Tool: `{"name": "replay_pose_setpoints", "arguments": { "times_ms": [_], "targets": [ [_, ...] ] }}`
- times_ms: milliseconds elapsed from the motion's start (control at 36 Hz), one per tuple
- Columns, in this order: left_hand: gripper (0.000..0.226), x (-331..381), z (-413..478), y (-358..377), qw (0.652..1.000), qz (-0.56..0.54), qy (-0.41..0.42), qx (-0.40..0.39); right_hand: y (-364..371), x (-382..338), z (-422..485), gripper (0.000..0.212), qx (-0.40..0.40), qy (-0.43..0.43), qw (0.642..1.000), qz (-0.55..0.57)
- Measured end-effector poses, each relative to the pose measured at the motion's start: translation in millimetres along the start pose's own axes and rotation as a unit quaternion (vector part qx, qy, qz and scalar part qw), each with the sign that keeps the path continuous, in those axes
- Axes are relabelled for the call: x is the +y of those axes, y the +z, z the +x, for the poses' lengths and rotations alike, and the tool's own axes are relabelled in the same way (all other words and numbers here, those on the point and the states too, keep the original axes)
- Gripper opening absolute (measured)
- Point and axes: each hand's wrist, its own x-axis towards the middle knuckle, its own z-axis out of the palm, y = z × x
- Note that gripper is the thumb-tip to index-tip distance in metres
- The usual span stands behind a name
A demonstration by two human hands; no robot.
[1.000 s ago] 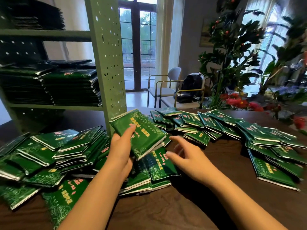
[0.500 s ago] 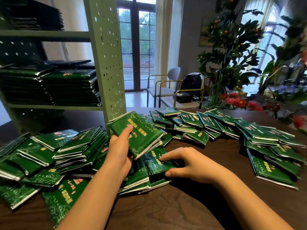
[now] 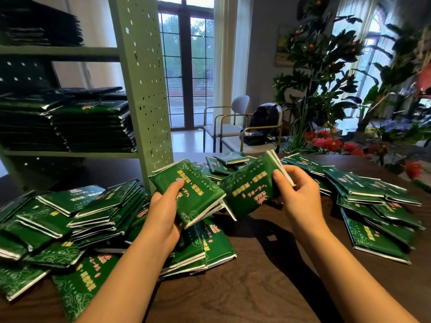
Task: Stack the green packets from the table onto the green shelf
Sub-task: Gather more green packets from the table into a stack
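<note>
Packets (image 3: 70,213) heaped loose across table (image 3: 268,283), left, centre and right; neat stacks (image 3: 93,127) already on green shelf (image 3: 142,89) far left. Left hand (image 3: 163,215) grips small bundle (image 3: 189,192), thumb on top. Right hand (image 3: 300,194) pinches second bundle (image 3: 249,187) by right end. Judged light, soft, glossy, prone to slide apart; hold across flat faces, squeezing bundle

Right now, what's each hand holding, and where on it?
The left hand grips stacked green packets at their near left end, thumb on top; the right hand pinches another green packet bundle at its far right end.
</note>
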Motion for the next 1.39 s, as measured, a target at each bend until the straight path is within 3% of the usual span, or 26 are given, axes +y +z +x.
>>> {"name": "replay_pose_setpoints", "arguments": {
  "times_ms": [83, 167, 222, 333, 417, 500, 639, 750, 833, 861, 944, 1000, 1083, 1167, 1222, 1333, 1389],
  "targets": [
    [0.032, -1.9, -1.4, 1.7, 1.000, 0.022, 0.008, -0.003, 0.0, -3.0, 0.9, 0.023, 0.039, 0.077, 0.991, 0.104],
    [0.014, -4.9, -1.1, 1.7, 0.999, 0.051, 0.013, -0.006, 1.5, -8.9, 1.3, 0.054, 0.043, 0.132, 0.963, 0.231],
    [0.012, -7.0, -1.6, 2.0, 0.997, 0.069, 0.017, -0.007, 2.6, -11.1, 1.3, 0.069, 0.034, 0.163, 0.952, 0.257],
    [0.031, -10.8, -2.9, 3.7, 0.995, 0.099, 0.028, -0.017, 12.0, -14.9, -4.9, 0.043, -0.028, 0.192, 0.940, 0.279],
    [0.043, -12.3, -4.7, 6.5, 0.994, 0.104, 0.032, -0.014, 23.0, -11.0, -14.7, 0.033, -0.034, 0.189, 0.956, 0.223],
    [0.040, -14.3, -3.9, 7.9, 0.997, 0.075, 0.031, 0.000, 33.6, -5.7, -25.7, 0.033, -0.046, 0.167, 0.967, 0.185],
    [0.110, -19.5, -8.2, 11.0, 0.997, 0.068, 0.044, -0.017, 43.1, -3.3, -37.6, 0.030, -0.058, 0.138, 0.980, 0.128],
    [0.105, -27.1, -10.4, 13.2, 0.995, 0.065, 0.064, -0.033, 48.6, -0.9, -42.7, 0.028, -0.073, 0.112, 0.987, 0.088],
    [0.124, -32.1, -8.7, 12.1, 0.994, 0.075, 0.074, -0.039, 50.8, 6.0, -44.5, 0.026, -0.080, 0.100, 0.991, 0.040],
    [0.118, -32.0, -10.3, 12.8, 0.993, 0.077, 0.078, -0.040, 51.8, 7.7, -44.9, 0.027, -0.078, 0.094, 0.992, 0.017],
    [0.056, -31.3, -16.9, 16.6, 0.992, 0.088, 0.091, -0.026, 53.5, 13.8, -45.6, 0.041, -0.080, 0.075, 0.994, -0.026],
    [0.031, -35.5, -14.6, 16.2, 0.991, 0.094, 0.093, -0.027, 54.7, 15.8, -46.2, 0.040, -0.095, 0.059, 0.993, -0.036],
    [0.031, -35.0, -13.6, 17.1, 0.993, 0.078, 0.084, -0.022, 54.3, 16.7, -46.5, 0.032, -0.118, 0.007, 0.991, -0.058],
    [0.033, -31.0, -13.4, 17.2, 0.997, 0.053, 0.060, -0.023, 51.7, 12.3, -40.2, 0.010, -0.124, -0.008, 0.991, -0.055],
    [0.034, -29.2, -12.2, 16.5, 0.998, 0.043, 0.042, -0.024, 46.4, 12.5, -32.5, 0.013, -0.106, -0.016, 0.992, -0.066],
    [0.036, -24.7, -12.2, 14.8, 0.999, 0.031, 0.020, -0.025, 25.0, 25.5, -16.0, 0.007, -0.079, -0.055, 0.974, -0.205],
    [0.037, -22.5, -12.3, 14.6, 0.999, 0.024, 0.011, -0.023, 13.5, 32.0, -8.4, 0.020, -0.080, -0.045, 0.948, -0.305]
  ]
}}
